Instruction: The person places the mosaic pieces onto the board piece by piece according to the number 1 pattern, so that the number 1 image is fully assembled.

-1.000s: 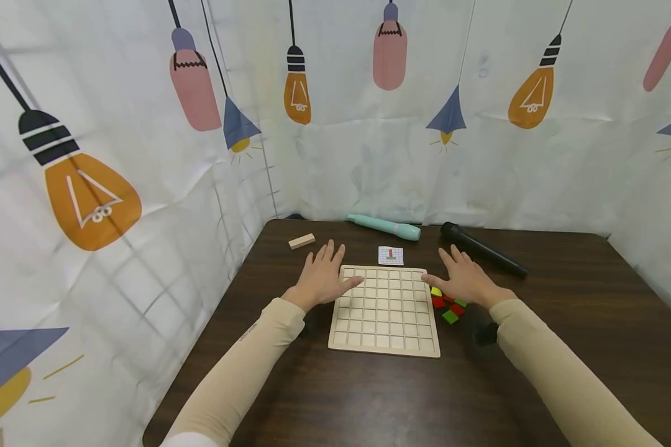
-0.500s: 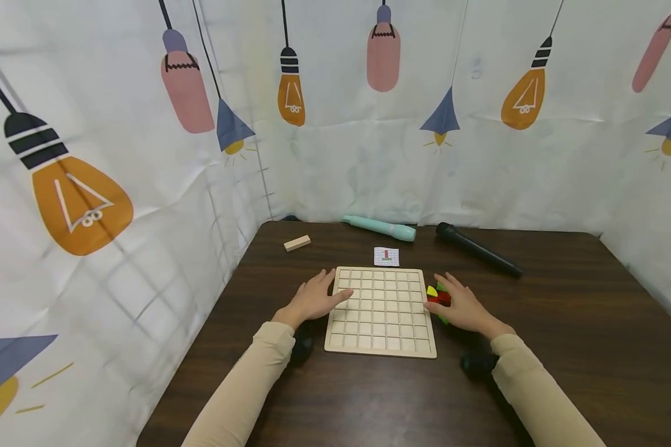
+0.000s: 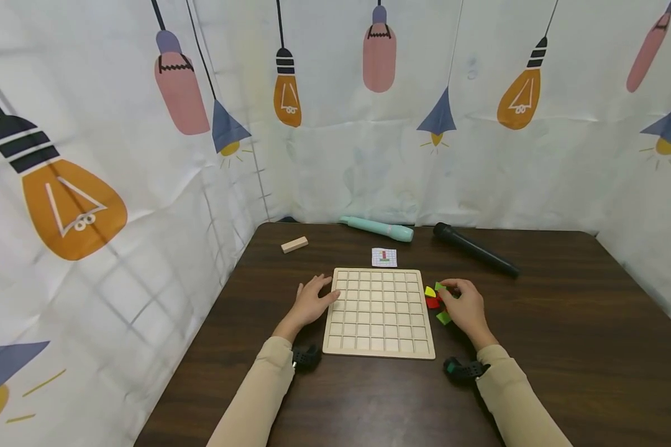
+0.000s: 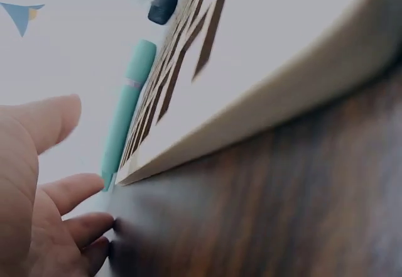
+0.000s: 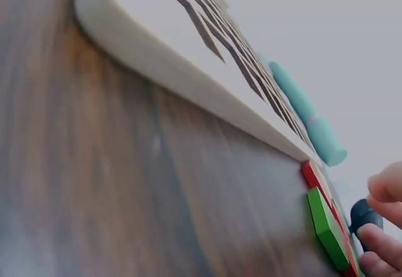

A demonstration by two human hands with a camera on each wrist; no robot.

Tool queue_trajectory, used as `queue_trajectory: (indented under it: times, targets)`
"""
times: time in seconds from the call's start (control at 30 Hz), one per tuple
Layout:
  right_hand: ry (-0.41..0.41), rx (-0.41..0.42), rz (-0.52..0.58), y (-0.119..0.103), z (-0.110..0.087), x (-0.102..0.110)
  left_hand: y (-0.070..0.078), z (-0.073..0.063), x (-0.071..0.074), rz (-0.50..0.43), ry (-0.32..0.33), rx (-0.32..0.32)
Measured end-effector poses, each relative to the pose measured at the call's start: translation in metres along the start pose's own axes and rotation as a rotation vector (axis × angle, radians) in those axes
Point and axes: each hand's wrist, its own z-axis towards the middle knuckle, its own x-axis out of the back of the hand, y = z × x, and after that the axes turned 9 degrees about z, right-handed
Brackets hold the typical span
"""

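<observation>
A pale wooden grid board [image 3: 377,313] lies on the dark table. At its left edge is my left hand [image 3: 311,303], fingers extended and thumb reaching over the rim. The left wrist view shows the same hand [image 4: 38,189] beside the board with nothing in its grasp. My right hand [image 3: 465,307] is bent over small coloured tiles by the board's right edge, thumb and fingertips right at a green tile [image 3: 439,286]. Close by are a yellow tile [image 3: 430,291], a red tile [image 3: 433,303] and another green tile [image 3: 443,318]. In the right wrist view, a gap separates thumb from fingers [image 5: 372,234].
Behind the board lies a small card [image 3: 384,257] with a printed grid pattern. A wooden block [image 3: 294,244] is at the back left. Along the back lie a mint microphone [image 3: 376,228] and a black microphone [image 3: 475,249]. A patterned curtain [image 3: 335,155] encloses the table.
Both hands have drawn back and lowered. My right hand has moved onto the tiles, its fingers bending in; my left has slid to the board's left edge.
</observation>
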Motion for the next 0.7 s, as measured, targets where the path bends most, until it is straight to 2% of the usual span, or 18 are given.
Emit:
queue_trajectory:
  times: [0.1,0.17,0.27,0.43,0.57,0.7]
  targets:
    - [0.112,-0.004,0.026,-0.001,0.000,-0.004,-0.003,-0.002,-0.004,0.004,0.032,-0.032]
    - [0.135,0.009,0.018,-0.002,-0.001,-0.006,-0.003,-0.003,-0.006,0.004,0.048,-0.047]
    - [0.110,0.039,-0.008,-0.004,-0.002,-0.008,-0.002,-0.004,-0.008,0.037,0.071,-0.076]
    - [0.007,0.085,-0.123,-0.007,-0.006,-0.012,0.000,-0.005,-0.012,0.106,0.099,-0.115]
    - [-0.053,0.084,-0.199,-0.009,-0.007,-0.016,-0.001,-0.007,-0.014,0.081,0.109,-0.097]
    - [-0.051,0.069,-0.211,-0.007,-0.007,-0.019,-0.003,-0.010,-0.016,0.057,0.119,-0.078]
